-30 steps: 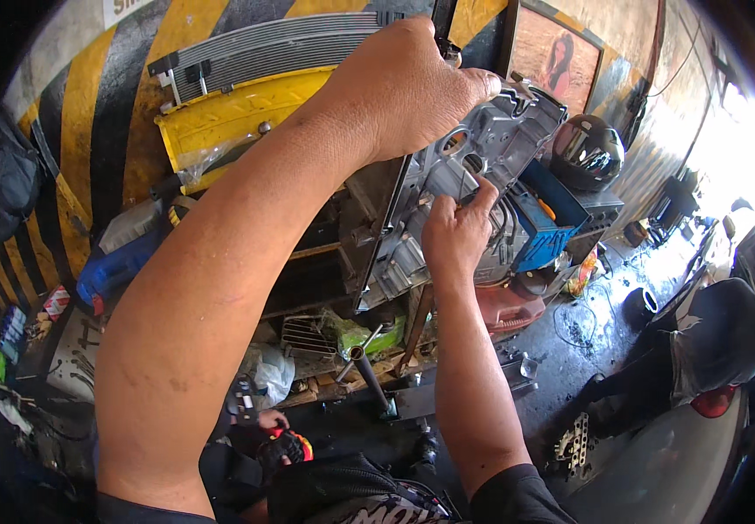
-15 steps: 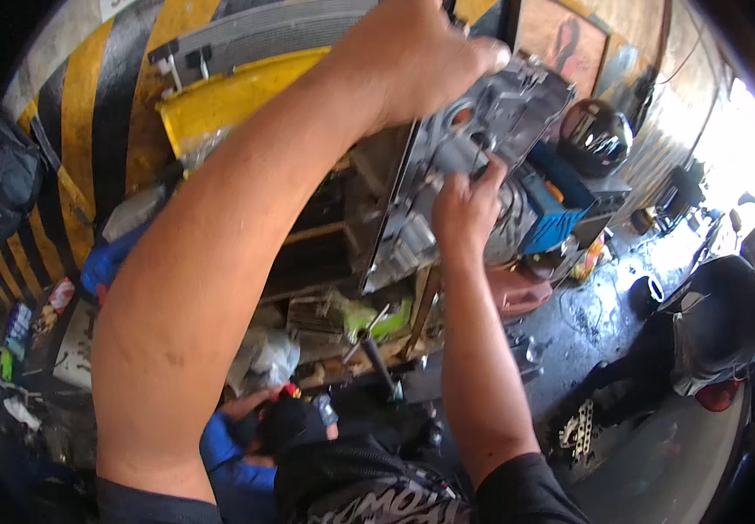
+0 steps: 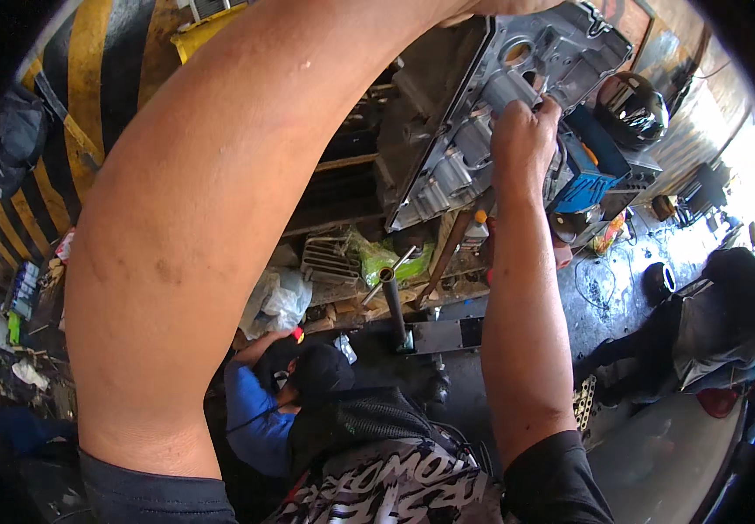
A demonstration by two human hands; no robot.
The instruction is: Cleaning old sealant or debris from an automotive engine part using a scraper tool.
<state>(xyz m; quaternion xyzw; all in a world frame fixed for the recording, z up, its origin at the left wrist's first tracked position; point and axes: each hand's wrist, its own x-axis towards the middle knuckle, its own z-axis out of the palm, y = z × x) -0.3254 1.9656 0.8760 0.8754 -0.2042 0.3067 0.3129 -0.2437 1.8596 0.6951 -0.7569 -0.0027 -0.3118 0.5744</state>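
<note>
A large grey cast-metal engine cover (image 3: 504, 87), with round openings, ribs and a flat rim, is tilted up in front of me. My left hand (image 3: 517, 5) is at its upper edge, mostly cut off by the top of the picture; the visible part is closed over that edge. Lower on the cover's face, my right hand (image 3: 524, 144) is closed, thumb and forefinger pressed against a raised tubular part beside a dark hole. Its other fingers are curled and partly hidden. My left forearm covers much of the left side.
A blue box (image 3: 583, 188) and a black helmet (image 3: 632, 111) are right of the cover. Below lie a clear plastic bag (image 3: 280, 301) and an upright steel post with a crossbar (image 3: 392, 301). A person in blue (image 3: 255, 410) crouches low. A motorcycle seat (image 3: 718, 327) is at right.
The cover and both hands appear higher and farther right in the picture. My left hand has mostly passed out of the top edge. The crouching person's head and shoulder show more.
</note>
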